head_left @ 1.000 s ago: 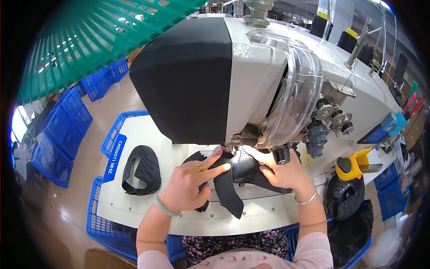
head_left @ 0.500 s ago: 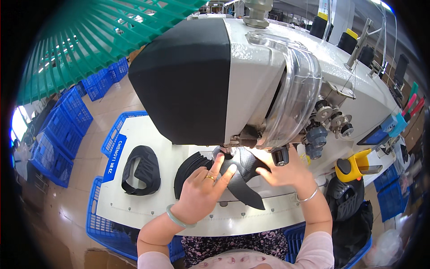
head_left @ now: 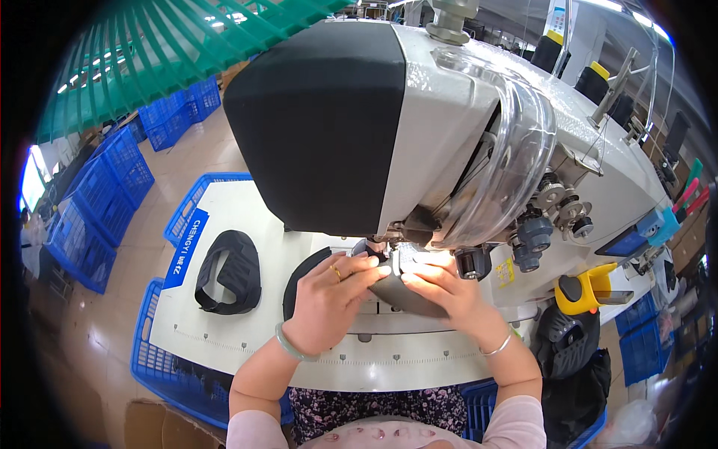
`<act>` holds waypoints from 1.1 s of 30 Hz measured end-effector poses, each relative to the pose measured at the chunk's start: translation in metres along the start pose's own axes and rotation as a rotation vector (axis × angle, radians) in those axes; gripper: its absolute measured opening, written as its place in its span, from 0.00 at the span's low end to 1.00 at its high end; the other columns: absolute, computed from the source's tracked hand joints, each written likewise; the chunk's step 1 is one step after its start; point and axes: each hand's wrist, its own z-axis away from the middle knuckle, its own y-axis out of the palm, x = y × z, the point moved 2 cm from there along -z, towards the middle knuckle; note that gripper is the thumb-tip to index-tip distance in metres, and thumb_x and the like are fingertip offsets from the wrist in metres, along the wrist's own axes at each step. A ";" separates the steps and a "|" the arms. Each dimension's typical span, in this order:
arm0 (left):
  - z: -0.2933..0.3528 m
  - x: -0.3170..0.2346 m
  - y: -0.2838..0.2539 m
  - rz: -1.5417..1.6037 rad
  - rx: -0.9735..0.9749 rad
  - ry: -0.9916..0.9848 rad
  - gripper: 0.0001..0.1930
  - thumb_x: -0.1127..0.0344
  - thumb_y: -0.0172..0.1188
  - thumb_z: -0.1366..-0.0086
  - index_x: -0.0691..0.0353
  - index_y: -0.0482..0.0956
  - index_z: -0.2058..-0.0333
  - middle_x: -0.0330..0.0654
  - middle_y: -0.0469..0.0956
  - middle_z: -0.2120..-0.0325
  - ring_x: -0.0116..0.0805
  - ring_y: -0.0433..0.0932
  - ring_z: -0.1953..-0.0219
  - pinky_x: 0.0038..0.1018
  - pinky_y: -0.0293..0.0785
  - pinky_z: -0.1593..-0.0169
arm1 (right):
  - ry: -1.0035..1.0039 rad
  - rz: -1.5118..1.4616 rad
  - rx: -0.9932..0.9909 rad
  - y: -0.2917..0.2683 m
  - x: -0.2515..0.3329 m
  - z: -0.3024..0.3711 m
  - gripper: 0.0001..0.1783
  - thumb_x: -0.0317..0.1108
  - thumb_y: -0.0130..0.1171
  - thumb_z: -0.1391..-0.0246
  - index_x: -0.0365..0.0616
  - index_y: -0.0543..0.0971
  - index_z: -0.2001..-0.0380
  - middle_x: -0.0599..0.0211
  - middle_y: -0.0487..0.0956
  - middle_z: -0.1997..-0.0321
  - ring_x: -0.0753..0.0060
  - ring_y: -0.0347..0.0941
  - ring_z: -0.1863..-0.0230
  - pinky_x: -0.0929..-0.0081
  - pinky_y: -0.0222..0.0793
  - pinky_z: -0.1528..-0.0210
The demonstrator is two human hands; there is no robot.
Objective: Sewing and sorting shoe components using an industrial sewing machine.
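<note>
Both hands are at the needle area of a large white and black sewing machine. My left hand, thumb and fingers drawn together, holds the left edge of a black shoe-upper piece beneath the presser foot. My right hand grips the same piece from the right, fingertips close to the needle. Part of the piece is hidden under my fingers. Left of my left hand, a stack of black pieces lies partly covered. Farther left on the white table rests a looped black shoe upper.
A green slatted fan guard hangs at upper left. Blue crates line the floor on the left. Yellow snips or a yellow-handled tool stands at the table's right edge, above black uppers in a blue basket. Thread cones stand behind.
My right hand has come left and nearer, onto the black piece beside the needle. The piece has turned, its pointed tail no longer showing toward me. The view has shifted slightly.
</note>
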 end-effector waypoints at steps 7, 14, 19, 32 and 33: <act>-0.006 0.001 0.002 0.123 -0.034 -0.140 0.13 0.77 0.63 0.52 0.64 0.81 0.65 0.42 0.79 0.71 0.40 0.79 0.66 0.29 0.76 0.61 | 0.009 -0.007 0.224 -0.010 0.004 -0.015 0.21 0.31 0.67 0.70 0.51 0.78 0.65 0.76 0.74 0.54 0.62 0.70 0.53 0.56 0.59 0.56; 0.006 -0.008 0.008 -0.207 0.006 0.148 0.15 0.78 0.60 0.55 0.62 0.81 0.65 0.41 0.78 0.63 0.42 0.78 0.56 0.32 0.78 0.55 | 0.088 -0.218 0.193 -0.004 -0.006 -0.002 0.25 0.34 0.70 0.72 0.52 0.81 0.62 0.78 0.77 0.57 0.64 0.71 0.54 0.57 0.58 0.54; 0.004 -0.011 0.003 -0.240 0.052 0.166 0.16 0.76 0.58 0.55 0.62 0.80 0.64 0.40 0.78 0.62 0.41 0.77 0.55 0.31 0.78 0.55 | 0.103 -0.240 0.065 0.006 -0.004 0.004 0.24 0.35 0.71 0.73 0.53 0.82 0.63 0.78 0.79 0.60 0.65 0.72 0.55 0.61 0.57 0.55; -0.005 -0.007 0.005 -0.238 0.059 0.180 0.19 0.77 0.56 0.56 0.63 0.78 0.61 0.40 0.75 0.61 0.41 0.77 0.58 0.31 0.78 0.57 | 0.111 -0.276 -0.068 0.010 -0.011 -0.003 0.18 0.31 0.69 0.69 0.50 0.83 0.67 0.71 0.79 0.64 0.65 0.75 0.62 0.66 0.65 0.57; -0.006 -0.008 0.004 -0.240 0.058 0.180 0.19 0.77 0.56 0.56 0.63 0.78 0.61 0.40 0.75 0.61 0.41 0.77 0.58 0.31 0.78 0.57 | 0.132 -0.277 -0.063 0.012 -0.012 -0.002 0.21 0.32 0.69 0.69 0.54 0.82 0.64 0.73 0.81 0.64 0.64 0.76 0.60 0.63 0.62 0.56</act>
